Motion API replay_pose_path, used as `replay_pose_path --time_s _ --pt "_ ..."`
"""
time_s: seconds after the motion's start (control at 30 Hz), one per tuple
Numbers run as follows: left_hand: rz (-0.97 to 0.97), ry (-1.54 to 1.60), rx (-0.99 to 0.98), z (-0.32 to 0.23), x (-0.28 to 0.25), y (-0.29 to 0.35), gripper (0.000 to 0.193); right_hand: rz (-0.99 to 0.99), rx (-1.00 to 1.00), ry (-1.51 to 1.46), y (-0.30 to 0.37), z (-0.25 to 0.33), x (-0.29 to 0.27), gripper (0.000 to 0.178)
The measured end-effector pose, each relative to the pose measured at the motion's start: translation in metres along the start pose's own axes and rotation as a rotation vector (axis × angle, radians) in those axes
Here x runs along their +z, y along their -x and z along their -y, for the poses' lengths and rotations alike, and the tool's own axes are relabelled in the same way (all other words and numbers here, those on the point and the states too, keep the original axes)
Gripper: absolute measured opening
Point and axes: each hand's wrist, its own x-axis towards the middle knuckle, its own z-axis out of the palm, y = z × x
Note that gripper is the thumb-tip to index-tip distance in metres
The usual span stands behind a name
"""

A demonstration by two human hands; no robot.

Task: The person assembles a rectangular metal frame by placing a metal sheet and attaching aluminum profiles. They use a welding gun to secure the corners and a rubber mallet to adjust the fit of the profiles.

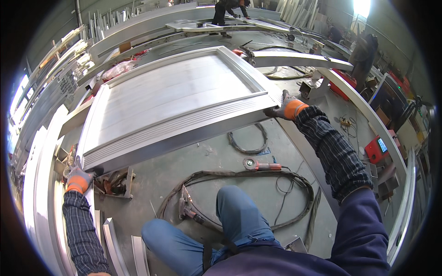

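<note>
A large silver metal panel (170, 87) with a raised frame and a ribbed near edge lies in front of me, tilted in view. My left hand (79, 178), in a grey and orange glove, is closed round its near left corner. At the near right corner, my right hand (289, 106), gloved alike, grips the edge with the fingers partly hidden. The panel appears to rest across a frame of pale metal beams, one beam (313, 161) passing below my right hand. Contact underneath is hidden.
On the floor by my knees lie an angle grinder (260, 165), a welding torch (188, 209) and a looped dark cable (209, 174). A red device with a lit screen (377, 148) stands at right. Metal profiles (115, 246) lie at left. Another person (224, 14) works at the back.
</note>
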Motion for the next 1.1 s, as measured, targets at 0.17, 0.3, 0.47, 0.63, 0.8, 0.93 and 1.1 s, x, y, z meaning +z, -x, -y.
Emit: replay_pose_path --time_s 0.17,0.3,0.47,0.63,0.8,0.93,1.1 --pt "0.062 0.01 -0.04 0.04 0.008 -0.001 0.122 -0.059 -0.017 0.199 0.014 0.01 0.007 0.126" --pt "0.112 0.023 -0.028 0.012 -0.007 0.009 0.124 -0.013 0.032 0.17 0.023 -0.003 -0.003 0.117" --pt "0.115 0.106 -0.068 0.022 -0.012 0.02 0.128 0.005 -0.173 -0.183 0.031 -0.048 -0.018 0.114" --pt "0.127 0.056 -0.045 0.024 -0.002 0.014 0.129 0.208 0.247 -1.43 0.071 -0.192 -0.024 0.09" --pt "0.04 0.05 -0.029 0.043 0.001 0.011 0.132 0.374 -0.064 -1.212 0.095 -0.151 0.044 0.086" --pt "0.04 0.08 -0.025 0.001 -0.013 0.023 0.088 0.133 -0.022 -0.702 0.124 -0.121 0.005 0.113" --pt "0.082 0.005 -0.053 0.039 -0.008 0.012 0.099 -0.273 -0.409 -0.05 0.103 -0.049 -0.005 0.124"
